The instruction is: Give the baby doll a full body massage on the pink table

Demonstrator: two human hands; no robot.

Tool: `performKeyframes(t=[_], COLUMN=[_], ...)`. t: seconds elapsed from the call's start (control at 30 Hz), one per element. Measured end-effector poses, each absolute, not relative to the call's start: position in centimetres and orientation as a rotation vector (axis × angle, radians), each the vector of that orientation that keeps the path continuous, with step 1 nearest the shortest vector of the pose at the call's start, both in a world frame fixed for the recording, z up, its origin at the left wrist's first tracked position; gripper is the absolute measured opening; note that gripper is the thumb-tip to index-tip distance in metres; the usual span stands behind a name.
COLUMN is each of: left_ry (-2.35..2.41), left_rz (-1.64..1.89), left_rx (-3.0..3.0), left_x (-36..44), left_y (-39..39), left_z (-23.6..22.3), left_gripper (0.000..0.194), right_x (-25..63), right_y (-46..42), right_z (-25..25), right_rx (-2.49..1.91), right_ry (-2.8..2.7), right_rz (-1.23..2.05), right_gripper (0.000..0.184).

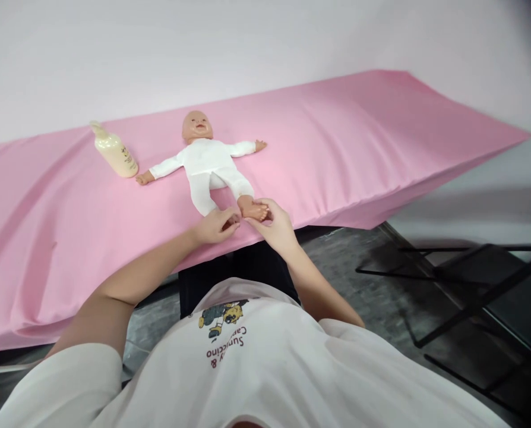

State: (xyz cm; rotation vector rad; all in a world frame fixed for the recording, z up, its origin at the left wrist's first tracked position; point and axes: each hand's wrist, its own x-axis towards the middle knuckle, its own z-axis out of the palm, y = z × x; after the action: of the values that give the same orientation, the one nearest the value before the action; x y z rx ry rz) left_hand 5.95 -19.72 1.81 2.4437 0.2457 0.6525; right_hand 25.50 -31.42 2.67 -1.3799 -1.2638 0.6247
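Observation:
A baby doll (209, 157) in a white suit lies on its back, arms spread and legs pointing toward me. My right hand (278, 227) has thumb and fingers closed around the toes of one bare doll foot (250, 207). Close beside that foot's heel, my left hand (216, 227) is curled with thumb and fingertips together. It covers the end of the doll's other leg (201, 196), so that foot is hidden. Whatever my left fingertips pinch, if anything, does not show.
A cream pump bottle (116, 156) lies tilted near the doll's outstretched hand. Pink cloth (337, 148) covers the long table, whose near edge is just in front of my body. A dark folding chair (492, 285) stands on the grey floor at the right.

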Motion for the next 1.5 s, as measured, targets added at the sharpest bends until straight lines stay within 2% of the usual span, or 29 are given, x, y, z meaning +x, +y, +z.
performKeyframes(t=[0.17,0.4,0.63,1.0,1.27,1.33,1.5], left_ry=[0.319,0.450,0.434,0.341,0.412,0.436,0.377], left_rz=[0.718,0.629,0.654,0.698,0.670,0.670,0.718], left_rx=[2.171,2.311,2.523,2.588,2.605,2.581,2.542], left_x=[5.9,6.1,6.1,6.1,6.2,6.2,6.3], left_y=[-19.6,-19.5,-19.3,-19.0,-18.9,-19.1,-19.2], left_z=[2.3,2.5,2.1,2.0,1.7,1.9,2.1], left_gripper=[0.028,0.015,0.015,0.015,0.027,0.027,0.022], right_x=[24.6,23.9,24.2,24.0,24.0,24.0,23.9], right_y=[-30.2,-28.0,-27.2,-27.0,-26.9,-26.8,-26.5], right_z=[2.2,-0.1,-0.9,-1.7,-1.0,-1.0,-1.5], right_rx=[-1.249,-1.164,-1.056,-1.042,-0.923,-0.937,-0.908], right_ry=[-1.267,-1.343,-1.382,-1.304,-1.239,-1.192,-1.090], right_rz=[0.572,0.362,0.423,0.496,0.602,0.630,0.727], right_gripper=[0.058,0.059,0.045,0.047,0.021,0.024,0.046])
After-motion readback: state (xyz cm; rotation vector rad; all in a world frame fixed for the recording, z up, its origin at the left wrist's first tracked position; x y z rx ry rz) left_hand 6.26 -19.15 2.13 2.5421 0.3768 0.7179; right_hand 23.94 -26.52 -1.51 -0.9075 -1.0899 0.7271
